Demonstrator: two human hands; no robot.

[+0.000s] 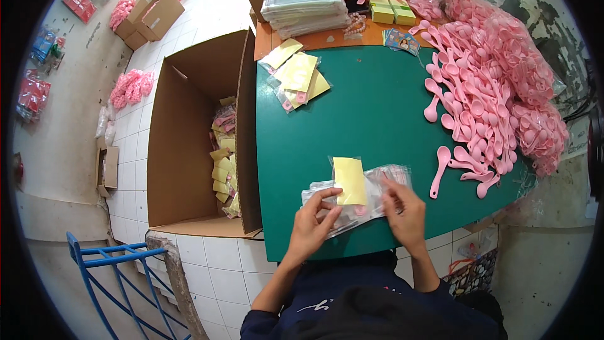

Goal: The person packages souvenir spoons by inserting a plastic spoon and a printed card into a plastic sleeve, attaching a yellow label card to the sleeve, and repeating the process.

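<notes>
- The clear plastic packet with a pale yellow rectangular card lies near the front edge of the green tabletop, between the two hands, over a flat stack of clear plastic bags.
- Its long axis runs almost straight away from the person, the far end leaning slightly left; a bit of pink plastic shows just below the card's near edge.
- The left hand is nearer: the packet lies just to the right of its fingertips, which meet the card's left edge. The fingers bend over and the thumb sits closer to the body, with a narrow gap showing; I cannot tell whether film is pinched there.
- The right hand is over the stack's right part, apart from the card, fingers loosely curled and pointing left toward it. Blur hides whether it grips any plastic.
- Both forearms come up from the lower edge and converge on the packet.
- Further right, a single pink plastic measuring spoon lies beside a large heap of pink spoons.
- Far left on the tabletop are several yellow-card packets; beside the table stands an open brown cardboard box holding more.
</notes>
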